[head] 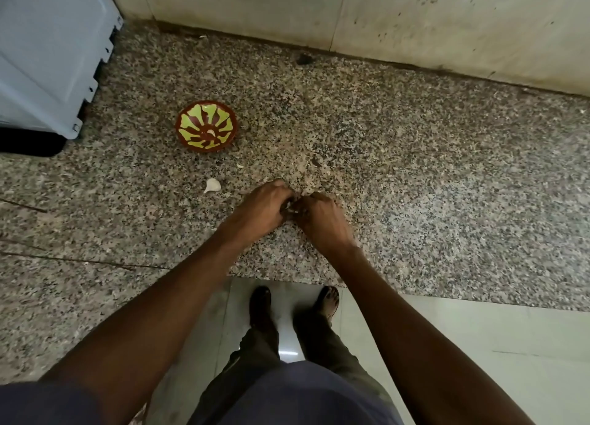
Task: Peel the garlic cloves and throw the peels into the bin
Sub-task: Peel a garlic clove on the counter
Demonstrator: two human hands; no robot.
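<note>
both hands closed on one garlic clove at frame centre

the left hand and right hand met just below the middle of the frame, knuckles up, fingers curled around a small garlic clove that showed only as a pale sliver between them. another unpeeled clove lay on the speckled granite counter, near and to the left of the left hand. farther up and left sat a red-and-green bowl with a pale piece in its bottom.
</note>
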